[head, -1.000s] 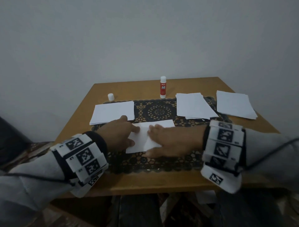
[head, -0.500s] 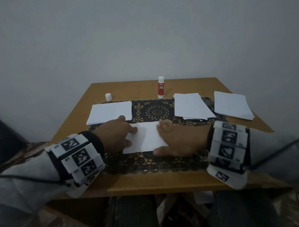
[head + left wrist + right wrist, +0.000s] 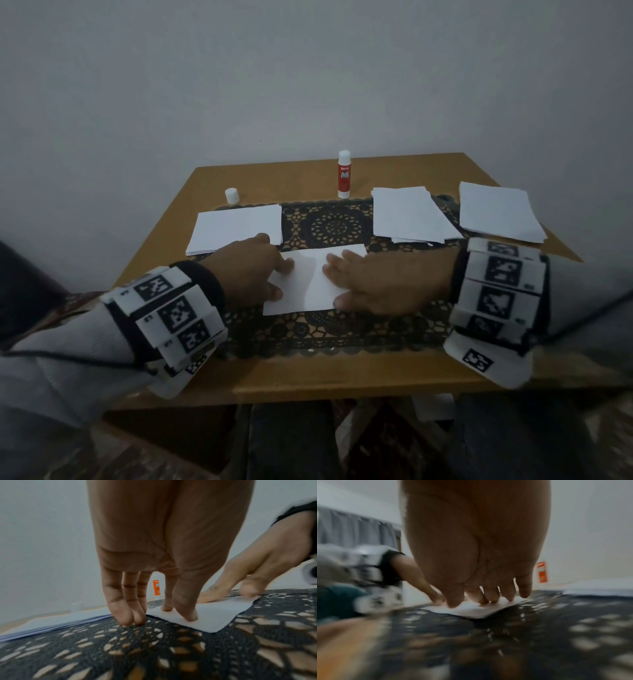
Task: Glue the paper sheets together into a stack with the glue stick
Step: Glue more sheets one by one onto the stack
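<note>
A white paper sheet (image 3: 310, 281) lies flat on the dark lace mat (image 3: 325, 329) in the middle of the table. My left hand (image 3: 274, 274) presses its left edge with thumb and forefinger (image 3: 188, 615), the other fingers resting on the mat. My right hand (image 3: 346, 277) lies flat on the sheet's right half, fingers (image 3: 489, 595) straight. The red glue stick (image 3: 344, 174) stands upright and uncapped at the back of the table, its white cap (image 3: 232, 196) off to the left. The glue stick (image 3: 156, 587) also shows between my left fingers.
A paper pile (image 3: 236, 228) lies at the left of the mat, another pile (image 3: 411, 216) at the right, and a third (image 3: 496, 212) at the far right on the wooden table (image 3: 342, 380). A grey wall stands behind.
My right hand has slid to the right across the sheet, flattening it. The left hand has stayed on the sheet's left edge.
</note>
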{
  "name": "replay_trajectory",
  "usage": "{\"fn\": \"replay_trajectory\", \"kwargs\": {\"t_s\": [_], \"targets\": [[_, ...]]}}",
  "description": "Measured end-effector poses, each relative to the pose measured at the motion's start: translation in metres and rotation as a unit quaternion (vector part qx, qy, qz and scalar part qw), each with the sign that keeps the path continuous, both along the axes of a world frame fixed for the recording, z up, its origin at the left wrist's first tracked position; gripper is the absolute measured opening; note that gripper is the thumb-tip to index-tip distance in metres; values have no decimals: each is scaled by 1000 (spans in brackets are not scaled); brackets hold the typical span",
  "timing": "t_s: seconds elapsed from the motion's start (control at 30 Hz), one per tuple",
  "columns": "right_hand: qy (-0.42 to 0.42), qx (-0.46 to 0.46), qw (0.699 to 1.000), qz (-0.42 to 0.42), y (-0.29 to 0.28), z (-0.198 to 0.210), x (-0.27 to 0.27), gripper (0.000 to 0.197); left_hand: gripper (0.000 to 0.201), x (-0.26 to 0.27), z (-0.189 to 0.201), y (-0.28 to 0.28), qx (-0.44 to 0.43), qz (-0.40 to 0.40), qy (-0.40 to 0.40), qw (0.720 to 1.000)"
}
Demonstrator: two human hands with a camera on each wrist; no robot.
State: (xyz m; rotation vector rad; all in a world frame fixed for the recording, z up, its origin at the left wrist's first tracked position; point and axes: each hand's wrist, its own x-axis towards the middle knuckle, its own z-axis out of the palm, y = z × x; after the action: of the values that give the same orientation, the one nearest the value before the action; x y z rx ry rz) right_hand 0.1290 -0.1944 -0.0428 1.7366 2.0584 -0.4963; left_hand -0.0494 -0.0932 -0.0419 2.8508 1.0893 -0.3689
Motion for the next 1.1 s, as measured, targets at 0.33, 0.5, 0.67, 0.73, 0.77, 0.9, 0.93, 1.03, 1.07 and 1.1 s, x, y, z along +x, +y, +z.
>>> {"fn": "replay_trajectory", "kwargs": {"t_s": [0.33,0.5,0.67,0.73,0.77,0.9,0.93,1.03,1.07,1.1], "targets": [[12,9,1000,14,0,-5,-1,68,56,0,0,-1,4,-4,12,1000],[-7,25,1000,-12,4,-3,4,68,57,-1,-1,0,0,-5,13,1000],[18,-7,1000,16,1,0,4,64,56,0,-1,2,0,0,16,1000],[-2,9,1000,-10,10,2,16,67,56,1,1,0,-3,2,21,1000],[-12,14,1000,-20,13,1,19,68,56,1,2,-1,-5,3,23,1000],[-7,7,999,-32,14,-6,20,71,57,-1,2,-5,-9,0,33,999],[-1,6,999,-34,13,-7,20,71,57,-1,2,-7,-9,-2,38,999],[8,9,999,-39,12,-8,23,72,53,5,7,-22,-16,-30,70,997],[9,10,999,-41,11,-8,22,72,52,10,10,-31,-43,-49,80,995],[10,12,999,-41,11,-7,22,72,53,14,13,-40,-77,-72,91,990]]}}
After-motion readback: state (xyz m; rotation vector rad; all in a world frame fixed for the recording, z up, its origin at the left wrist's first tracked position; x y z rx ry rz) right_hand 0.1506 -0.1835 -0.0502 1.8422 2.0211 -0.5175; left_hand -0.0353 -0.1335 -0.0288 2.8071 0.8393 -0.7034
